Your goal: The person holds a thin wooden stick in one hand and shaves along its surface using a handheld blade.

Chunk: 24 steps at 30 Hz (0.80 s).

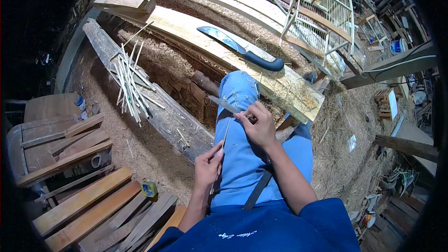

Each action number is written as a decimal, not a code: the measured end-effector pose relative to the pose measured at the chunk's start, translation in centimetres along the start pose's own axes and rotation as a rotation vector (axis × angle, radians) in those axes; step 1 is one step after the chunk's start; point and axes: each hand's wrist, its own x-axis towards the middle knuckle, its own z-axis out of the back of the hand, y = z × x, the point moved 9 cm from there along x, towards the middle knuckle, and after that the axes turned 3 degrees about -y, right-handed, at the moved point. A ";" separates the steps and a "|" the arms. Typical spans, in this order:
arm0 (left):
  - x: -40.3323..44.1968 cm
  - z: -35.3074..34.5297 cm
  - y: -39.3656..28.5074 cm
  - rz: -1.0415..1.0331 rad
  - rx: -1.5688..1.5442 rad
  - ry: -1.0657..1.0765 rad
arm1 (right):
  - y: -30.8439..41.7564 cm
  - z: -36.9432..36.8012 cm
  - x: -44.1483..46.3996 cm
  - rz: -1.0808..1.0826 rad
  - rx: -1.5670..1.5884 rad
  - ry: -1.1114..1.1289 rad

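Note:
My left hand (208, 165) is closed round a thin wooden stick (227, 133), which slants up over my thigh. In my right hand (258, 123) is a small knife (224, 104), its blade pointing up and left. The fingers of that hand meet the upper end of the stick, and the knife's handle is hidden in the palm. Shavings lie on my blue trouser knee (239, 88). Beyond the knee, a large knife with a black handle (263, 61) rests on a pale plank (186, 23).
A bundle of thin sticks (130, 81) lies across a weathered beam (172, 112) at left. At upper right stands a wooden birdcage (322, 14). Cut boards (84, 200) and a tape measure (149, 189) are at lower left. Shavings cover the ground (345, 112).

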 end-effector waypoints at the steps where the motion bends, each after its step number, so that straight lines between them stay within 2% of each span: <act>1: 1.1 -0.7 -0.5 -0.041 -0.001 0.009 | 0.0 -0.2 -0.1 0.015 0.003 0.048; 5: 4.9 -3.6 -3.6 -0.097 0.038 0.014 | 0.3 0.0 -0.2 0.023 0.044 0.073; 9: 6.6 -3.9 -3.2 -0.106 -0.036 0.039 | 0.1 0.3 -0.1 0.003 0.017 0.024; 12: 5.6 -2.9 -2.6 -0.115 -0.017 0.044 | 0.6 -0.1 -0.2 0.032 -0.023 0.003; 18: 3.7 -1.6 -1.3 -0.100 -0.028 0.061 | 0.0 -0.7 -0.5 -0.059 -0.070 0.107; 24: 2.9 -1.3 -0.8 -0.099 -0.052 0.047 | 0.6 -0.3 -0.7 0.002 -0.093 0.075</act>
